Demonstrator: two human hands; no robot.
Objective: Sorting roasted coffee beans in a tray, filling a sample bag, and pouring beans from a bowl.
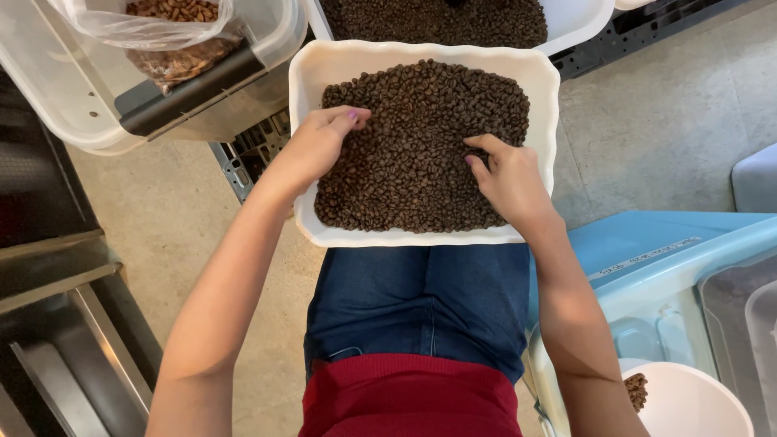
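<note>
We rest a white rectangular tray across our lap, on the blue jeans, and it is filled nearly edge to edge with dark roasted coffee beans. Our left hand lies over the tray's left rim, fingers loosely curled and laid on the beans at the upper left of the heap, gripping nothing that we can make out. Our right hand sits on the right part of the heap, thumb and forefinger drawn close together at the beans; whether a bean is caught between them we cannot tell.

Just beyond the tray stands a second white tub of the same dark beans. At upper left a clear plastic container holds a clear bag of lighter brown beans. At our right side are a pale blue bin and a white bowl with a few beans at its edge.
</note>
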